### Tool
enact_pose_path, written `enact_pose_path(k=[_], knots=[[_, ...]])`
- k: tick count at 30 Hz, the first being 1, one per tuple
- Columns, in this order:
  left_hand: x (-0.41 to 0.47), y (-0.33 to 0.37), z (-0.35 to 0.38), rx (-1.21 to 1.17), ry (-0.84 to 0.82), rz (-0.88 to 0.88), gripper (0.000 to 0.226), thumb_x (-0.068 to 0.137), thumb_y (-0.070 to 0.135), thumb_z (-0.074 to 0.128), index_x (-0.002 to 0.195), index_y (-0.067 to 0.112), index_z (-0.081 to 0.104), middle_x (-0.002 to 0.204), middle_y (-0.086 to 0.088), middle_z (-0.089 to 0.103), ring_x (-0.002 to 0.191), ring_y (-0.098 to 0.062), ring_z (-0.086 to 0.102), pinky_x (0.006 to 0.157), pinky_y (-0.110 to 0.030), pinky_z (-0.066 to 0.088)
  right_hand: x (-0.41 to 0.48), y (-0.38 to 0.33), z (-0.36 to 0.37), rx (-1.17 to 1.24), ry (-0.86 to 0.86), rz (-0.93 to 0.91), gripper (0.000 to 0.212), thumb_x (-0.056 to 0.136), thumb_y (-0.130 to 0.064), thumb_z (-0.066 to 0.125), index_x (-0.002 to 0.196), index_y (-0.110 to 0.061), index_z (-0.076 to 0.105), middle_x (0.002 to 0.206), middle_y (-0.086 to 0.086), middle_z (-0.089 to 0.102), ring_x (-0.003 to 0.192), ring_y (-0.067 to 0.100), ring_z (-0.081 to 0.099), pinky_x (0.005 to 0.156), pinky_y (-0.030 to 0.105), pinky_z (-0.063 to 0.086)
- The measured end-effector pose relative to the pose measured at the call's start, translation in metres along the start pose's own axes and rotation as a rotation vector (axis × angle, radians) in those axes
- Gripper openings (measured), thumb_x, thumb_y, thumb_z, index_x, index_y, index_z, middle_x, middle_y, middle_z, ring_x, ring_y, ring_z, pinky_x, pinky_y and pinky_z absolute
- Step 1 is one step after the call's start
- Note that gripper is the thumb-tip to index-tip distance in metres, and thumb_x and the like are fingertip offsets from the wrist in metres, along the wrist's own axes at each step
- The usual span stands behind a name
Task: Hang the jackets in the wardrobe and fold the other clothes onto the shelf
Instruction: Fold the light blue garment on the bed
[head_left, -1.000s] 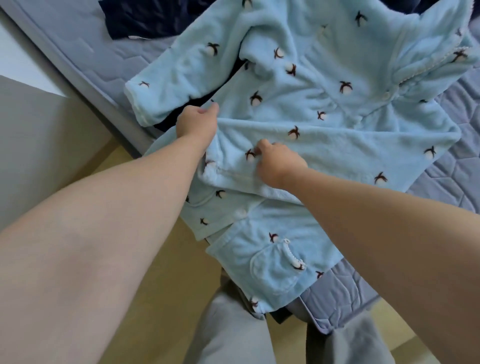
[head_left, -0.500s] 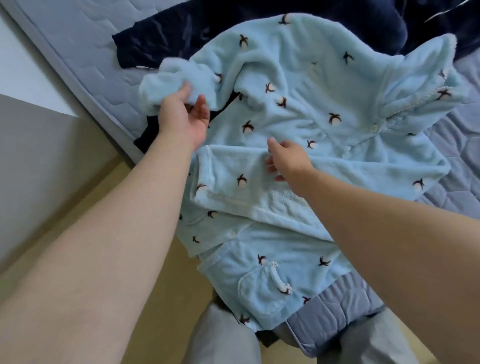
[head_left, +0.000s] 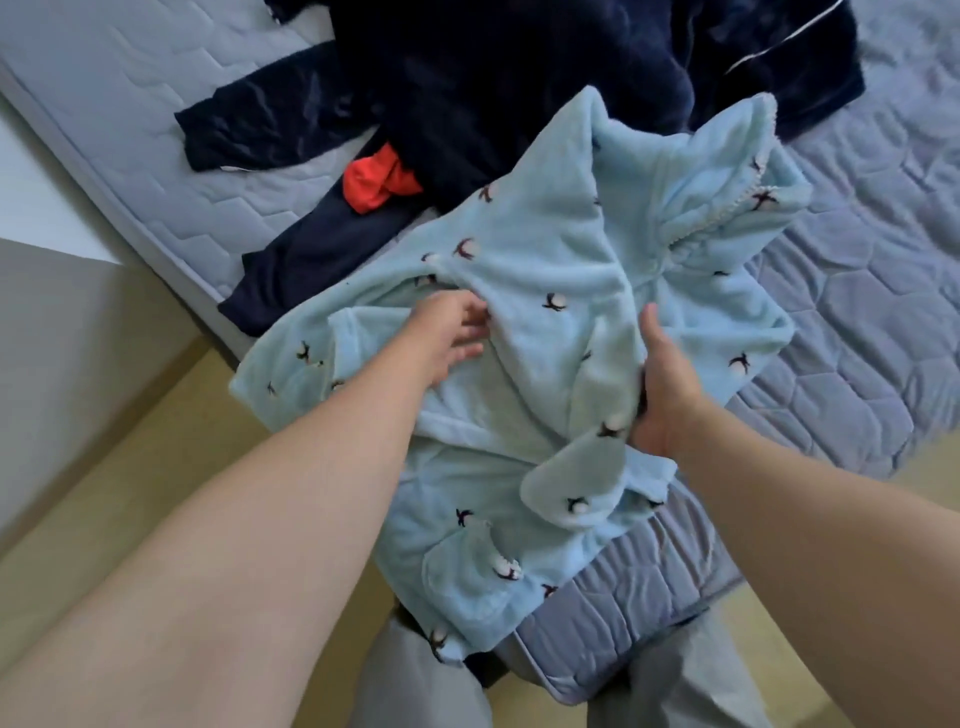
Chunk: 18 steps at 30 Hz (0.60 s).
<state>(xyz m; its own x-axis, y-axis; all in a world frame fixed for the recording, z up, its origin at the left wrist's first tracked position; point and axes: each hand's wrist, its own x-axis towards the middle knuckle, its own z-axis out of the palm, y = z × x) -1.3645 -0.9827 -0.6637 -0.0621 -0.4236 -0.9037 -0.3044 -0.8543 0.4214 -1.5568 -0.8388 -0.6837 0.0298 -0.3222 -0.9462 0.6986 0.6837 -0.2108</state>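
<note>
A light blue fleece top (head_left: 545, 291) with small dark bird prints lies bunched on the corner of the bed (head_left: 857, 312). Its lower part with a pocket hangs over the bed's edge. My left hand (head_left: 452, 338) lies on the middle of the fleece, fingers reaching under a raised fold. My right hand (head_left: 662, 384) grips a folded-over part of the fleece, thumb on top and fingers hidden under the cloth.
Dark navy clothes (head_left: 519, 83) lie heaped behind the blue top, with a red-orange garment (head_left: 376, 182) tucked among them. The yellowish floor (head_left: 156, 467) and a grey wall lie to the left. My legs in grey trousers (head_left: 426, 675) stand against the bed's corner.
The left sleeve has been folded in over the top. My left hand let go of the sleeve and moved to the middle; my right hand took hold of the right side and lifted it.
</note>
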Motion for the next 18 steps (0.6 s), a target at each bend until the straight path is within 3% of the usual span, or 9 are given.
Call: enact_pose_path(k=[2, 4, 5, 7, 9, 11, 13, 15, 18], knots=[[0.013, 0.015, 0.009, -0.047, 0.100, 0.046, 0.031, 0.092, 0.036, 0.064, 0.115, 0.015, 0.067, 0.102, -0.001, 0.072, 0.091, -0.020, 0.066, 0.079, -0.032, 0.051, -0.002, 0.011, 0.003, -0.121, -0.104, 0.090, 0.074, 0.068, -0.070, 0.078, 0.119, -0.017, 0.071, 0.109, 0.012, 0.074, 0.100, 0.034, 0.073, 0.090, 0.052, 0.057], [0.023, 0.025, 0.012, -0.095, 0.214, 0.080, 0.054, 0.084, 0.049, 0.074, 0.124, 0.015, 0.063, 0.112, -0.005, 0.073, 0.099, -0.022, 0.071, 0.088, -0.038, 0.059, 0.001, 0.020, 0.009, -0.259, -0.168, 0.111, 0.040, 0.080, -0.032, 0.082, 0.113, -0.014, 0.068, 0.104, 0.013, 0.067, 0.080, 0.031, 0.070, 0.082, 0.047, 0.058], [0.028, 0.029, 0.012, -0.115, 0.268, 0.088, 0.057, 0.081, 0.049, 0.076, 0.125, 0.014, 0.062, 0.114, -0.006, 0.073, 0.099, -0.023, 0.072, 0.090, -0.042, 0.060, 0.003, 0.024, 0.014, -0.313, -0.136, 0.109, 0.025, 0.085, -0.008, 0.072, 0.109, -0.012, 0.067, 0.102, 0.014, 0.064, 0.073, 0.030, 0.066, 0.080, 0.047, 0.059], [0.035, 0.038, 0.011, -0.159, 0.284, 0.071, 0.048, 0.086, 0.043, 0.074, 0.122, 0.013, 0.065, 0.111, -0.006, 0.073, 0.095, -0.025, 0.073, 0.090, -0.046, 0.060, 0.009, 0.036, 0.019, -0.349, -0.074, 0.122, 0.040, 0.082, 0.017, 0.045, 0.107, -0.008, 0.063, 0.090, 0.015, 0.063, 0.064, 0.029, 0.064, 0.072, 0.047, 0.062], [0.036, 0.049, 0.007, -0.194, 0.264, 0.067, 0.030, 0.094, 0.031, 0.070, 0.118, 0.013, 0.069, 0.112, -0.008, 0.075, 0.100, -0.027, 0.074, 0.089, -0.048, 0.060, 0.009, 0.047, 0.023, -0.287, -0.134, 0.181, 0.050, 0.080, 0.020, 0.034, 0.110, -0.010, 0.060, 0.075, 0.012, 0.061, 0.050, 0.022, 0.060, 0.053, 0.034, 0.058], [0.038, 0.060, -0.001, -0.203, 0.292, 0.095, 0.012, 0.096, 0.020, 0.067, 0.105, 0.015, 0.073, 0.103, -0.006, 0.078, 0.095, -0.027, 0.075, 0.084, -0.046, 0.061, 0.007, 0.054, 0.024, -0.362, -0.234, 0.299, 0.047, 0.082, 0.017, 0.036, 0.113, -0.012, 0.057, 0.076, 0.011, 0.064, 0.051, 0.020, 0.062, 0.048, 0.027, 0.053], [0.040, 0.066, -0.012, -0.238, 0.323, 0.110, 0.010, 0.095, 0.013, 0.065, 0.091, 0.015, 0.074, 0.088, -0.005, 0.079, 0.087, -0.027, 0.076, 0.074, -0.042, 0.063, 0.006, 0.054, 0.025, -0.555, -0.321, 0.380, 0.034, 0.087, 0.008, 0.045, 0.112, -0.010, 0.059, 0.089, 0.010, 0.073, 0.067, 0.024, 0.070, 0.058, 0.027, 0.054], [0.041, 0.065, -0.021, -0.220, 0.363, 0.114, 0.005, 0.093, 0.012, 0.068, 0.093, 0.014, 0.073, 0.081, -0.004, 0.078, 0.080, -0.025, 0.075, 0.061, -0.034, 0.063, 0.007, 0.047, 0.029, -0.707, -0.280, 0.333, 0.029, 0.091, -0.008, 0.054, 0.117, -0.013, 0.067, 0.100, 0.005, 0.074, 0.081, 0.024, 0.068, 0.074, 0.031, 0.052], [0.043, 0.059, -0.025, -0.173, 0.317, 0.115, 0.016, 0.090, 0.016, 0.071, 0.106, 0.014, 0.072, 0.088, -0.004, 0.079, 0.079, -0.023, 0.076, 0.064, -0.033, 0.062, 0.010, 0.038, 0.036, -0.611, -0.158, 0.161, 0.037, 0.087, -0.016, 0.059, 0.122, -0.024, 0.068, 0.110, -0.001, 0.066, 0.095, 0.020, 0.059, 0.087, 0.038, 0.046]])
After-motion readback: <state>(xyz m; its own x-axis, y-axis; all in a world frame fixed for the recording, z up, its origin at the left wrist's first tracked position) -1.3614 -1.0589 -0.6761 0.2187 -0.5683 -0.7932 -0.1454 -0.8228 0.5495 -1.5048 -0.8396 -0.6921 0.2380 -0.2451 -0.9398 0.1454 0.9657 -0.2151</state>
